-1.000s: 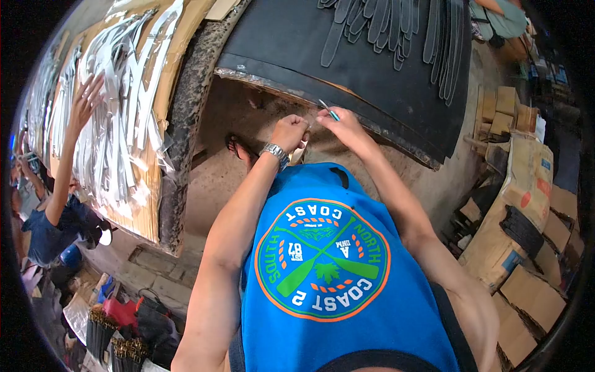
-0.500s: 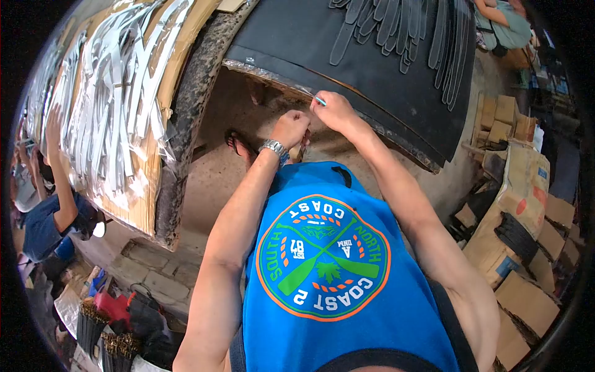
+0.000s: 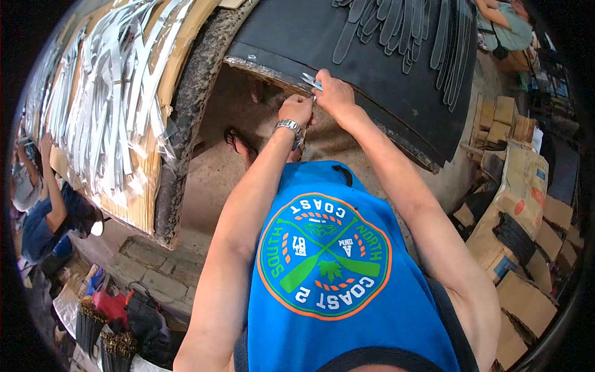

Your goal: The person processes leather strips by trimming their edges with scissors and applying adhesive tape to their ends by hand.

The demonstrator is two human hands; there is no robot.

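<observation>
My right hand [image 3: 335, 97] is closed around small snips [image 3: 312, 81] with a light blue part and pale pointed tips that stick out past the fingers. Just left of it and lower, my left hand [image 3: 296, 110], with a metal watch on the wrist, has its fingers pinched together. What they hold is hidden or too small to make out. Both hands are close together in front of the edge of a black-covered table [image 3: 279, 46]. Dark belt-like straps [image 3: 396, 31] with stitched outlines lie on the table's far part.
At left, a cardboard-covered table [image 3: 149, 204] carries many silvery straps [image 3: 114, 93]. Another person [image 3: 52, 217] is beside it. Cardboard boxes [image 3: 520, 186] are stacked at right, and a second person [image 3: 505, 28] sits at top right. Bundled dark straps [image 3: 118, 347] lie at lower left.
My right hand has turned, so the snips' pointed tips now show above its fingers. My left hand has moved up and right, closer to the right one. The person at left has shifted an arm.
</observation>
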